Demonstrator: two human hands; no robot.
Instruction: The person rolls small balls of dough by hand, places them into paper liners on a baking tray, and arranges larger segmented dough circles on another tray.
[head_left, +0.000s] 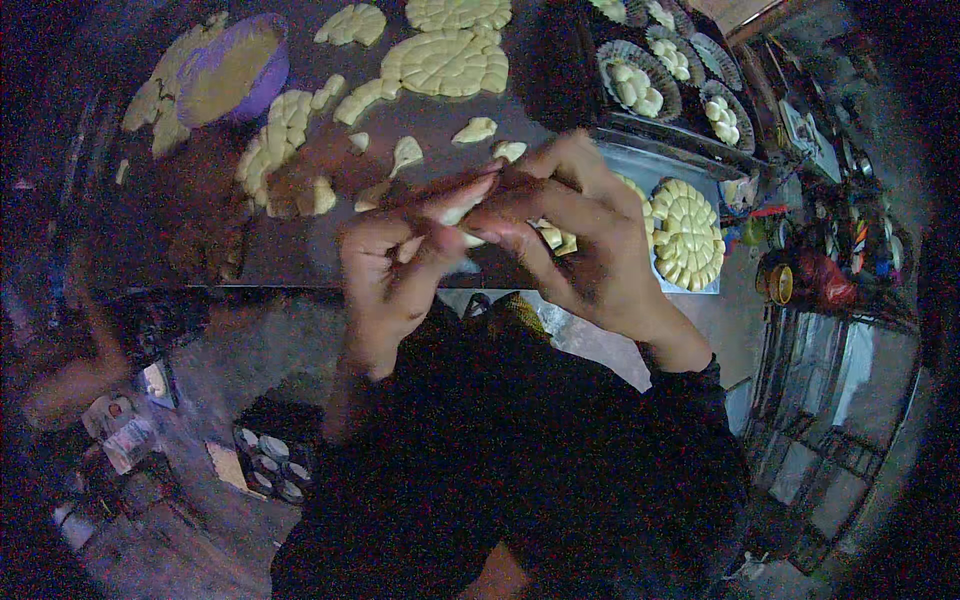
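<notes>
My left hand [393, 265] and my right hand [590, 220] meet over the table's near edge. Between their fingertips is a small pale piece of dough [455, 212], pinched from both sides and mostly hidden by the fingers. Just beyond them, loose dough pieces [407, 156] lie scattered on the dark table [300, 250]. Farther off sits a large round of dough [447, 63], scored into small portions. Beside my right hand, another scored dough round [688, 235] rests on a light tray.
A purple bowl [280, 60] with a tan filling stands at the far left. At the far right, a dark tray [650, 138] carries fluted paper cups with clustered dough balls. Another person's arm [85, 360] reaches in from the left. Below the table is a dark cup tray [275, 430].
</notes>
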